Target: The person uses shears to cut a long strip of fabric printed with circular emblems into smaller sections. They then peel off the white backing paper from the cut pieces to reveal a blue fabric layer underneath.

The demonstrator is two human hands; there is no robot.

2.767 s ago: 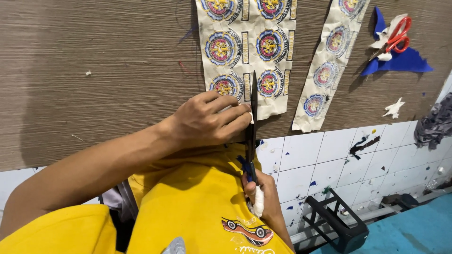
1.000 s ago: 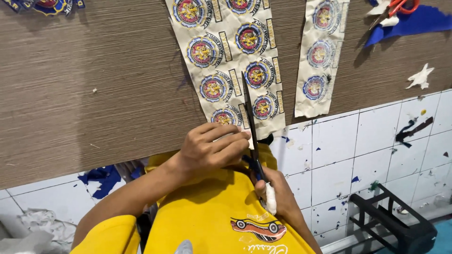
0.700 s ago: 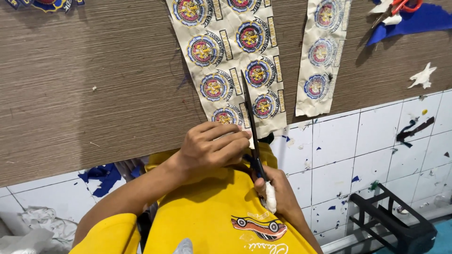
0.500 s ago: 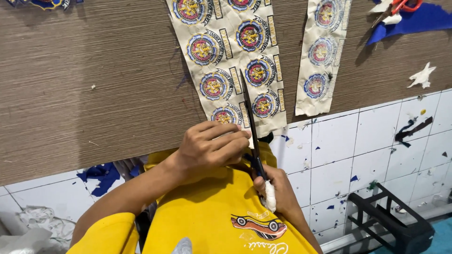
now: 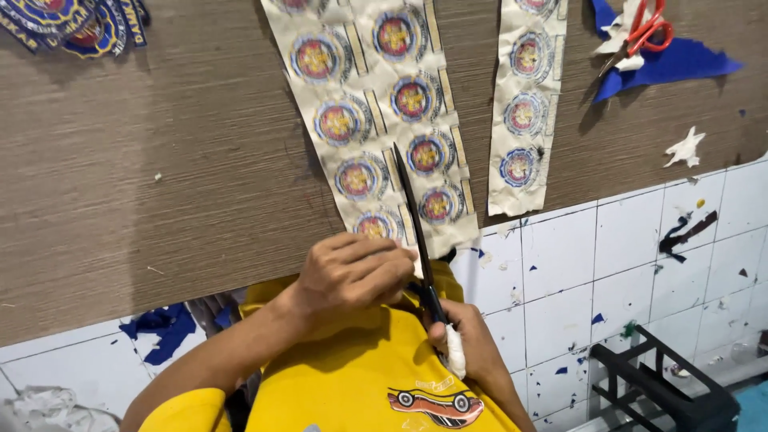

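A cream sheet of round blue-and-red embroidered badges (image 5: 376,120) lies on a brown woven mat (image 5: 160,200). My left hand (image 5: 352,272) pinches the sheet's near end. My right hand (image 5: 472,344) holds black scissors (image 5: 412,216) by a white-wrapped handle. The blades point away from me and run up between the sheet's two badge columns. A narrower strip of the same badges (image 5: 524,104) lies just to the right, apart from both hands.
Red-handled scissors (image 5: 648,28) rest on blue fabric scraps (image 5: 672,64) at the far right. Finished blue badges (image 5: 72,24) lie far left. A white tiled floor (image 5: 608,264) with scraps borders the mat. A black metal frame (image 5: 656,384) stands at lower right.
The view has shifted so the sheet sits more central. The scissor blades have stayed between the badge columns with only slight movement. My left hand has kept its hold on the sheet's end.
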